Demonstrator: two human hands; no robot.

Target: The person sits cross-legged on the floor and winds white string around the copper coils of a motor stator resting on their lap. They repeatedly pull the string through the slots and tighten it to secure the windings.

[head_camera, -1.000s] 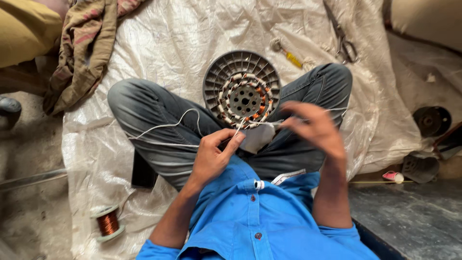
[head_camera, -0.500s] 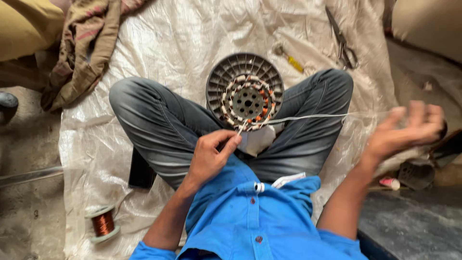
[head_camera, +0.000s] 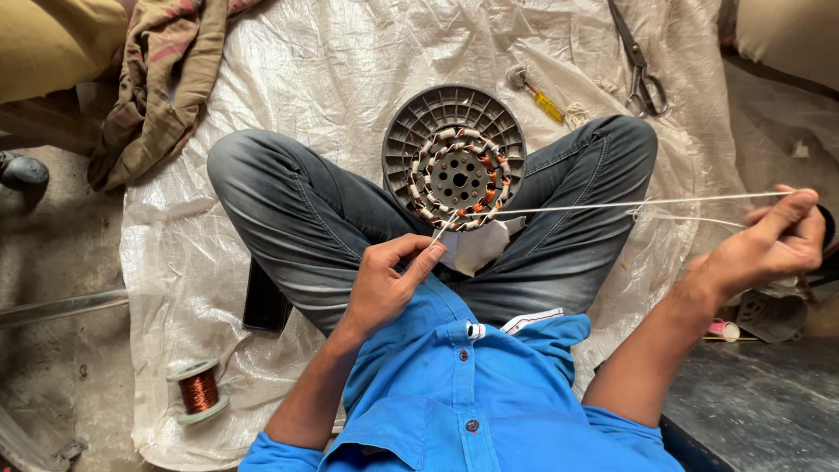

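Head view: I am pinching the white string (head_camera: 612,206) at the stator (head_camera: 454,170) (resting in my lap) with my left hand (head_camera: 384,284), while my right hand (head_camera: 773,245), fingers closed on it, is pulling it taut rightward. Thin, limp, probably slippery; best gripped near the windings.

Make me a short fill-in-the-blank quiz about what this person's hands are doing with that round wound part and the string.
1. The right hand pulls a white string taut, out to the person's ____ side.
2. The left hand pinches the string at the rim of the round ____ stator.
3. A spool of ____ wire stands on the sheet.
4. The scissors lie on the white ____.

Missing words: right; grey; copper; sheet
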